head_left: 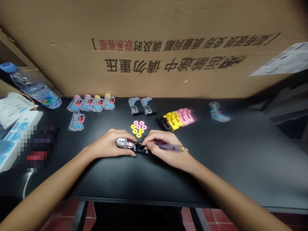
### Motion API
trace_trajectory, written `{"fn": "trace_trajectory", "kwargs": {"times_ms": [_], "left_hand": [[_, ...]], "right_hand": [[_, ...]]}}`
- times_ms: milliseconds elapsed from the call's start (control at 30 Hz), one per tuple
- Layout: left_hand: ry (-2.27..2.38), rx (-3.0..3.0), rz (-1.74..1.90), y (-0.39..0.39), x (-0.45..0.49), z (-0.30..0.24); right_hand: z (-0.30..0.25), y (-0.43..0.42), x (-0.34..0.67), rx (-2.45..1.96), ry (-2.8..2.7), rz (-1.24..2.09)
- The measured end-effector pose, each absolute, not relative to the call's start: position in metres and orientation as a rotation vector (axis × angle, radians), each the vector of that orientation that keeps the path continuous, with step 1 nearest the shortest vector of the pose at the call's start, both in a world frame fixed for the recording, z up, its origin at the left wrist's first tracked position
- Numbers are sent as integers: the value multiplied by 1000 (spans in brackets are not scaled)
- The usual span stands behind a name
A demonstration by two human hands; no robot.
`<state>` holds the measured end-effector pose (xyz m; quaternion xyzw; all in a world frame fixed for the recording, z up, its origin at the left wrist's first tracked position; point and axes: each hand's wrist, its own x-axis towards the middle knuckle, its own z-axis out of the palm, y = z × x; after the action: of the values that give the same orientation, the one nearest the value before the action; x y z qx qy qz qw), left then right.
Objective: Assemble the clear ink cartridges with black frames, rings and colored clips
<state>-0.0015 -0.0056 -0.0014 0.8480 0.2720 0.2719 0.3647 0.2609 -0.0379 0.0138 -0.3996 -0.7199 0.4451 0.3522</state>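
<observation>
Two bare hands meet at the middle of a black table [240,160]. The left hand [108,146] grips a small clear-and-black gadget [131,146] lying on the tabletop. The right hand [166,150] pinches its black end, fingers also closed over a purple translucent tool [172,148].

Just behind the hands lies a cluster of yellow and pink rings [138,128] — beyond it, black, yellow and pink plastic parts [175,119], two bagged black units [143,106] and a row of bagged units [91,103] (one more bag [218,111] sits apart, far right).

A cardboard wall [154,48] closes the back edge, and a water bottle [31,86] crowds the left. Bare tabletop runs right of the hands and along the near edge.
</observation>
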Motion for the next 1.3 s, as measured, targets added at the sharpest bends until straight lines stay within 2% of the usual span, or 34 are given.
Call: {"fn": "trace_trajectory", "kwargs": {"times_ms": [700,1300], "left_hand": [[687,2213,734,-4,-5,-6],[683,2144,689,-5,-2,-2]], "right_hand": [[12,-40,258,-1195,-1532,1396],[12,-40,258,-1189,-1548,1310]]}}
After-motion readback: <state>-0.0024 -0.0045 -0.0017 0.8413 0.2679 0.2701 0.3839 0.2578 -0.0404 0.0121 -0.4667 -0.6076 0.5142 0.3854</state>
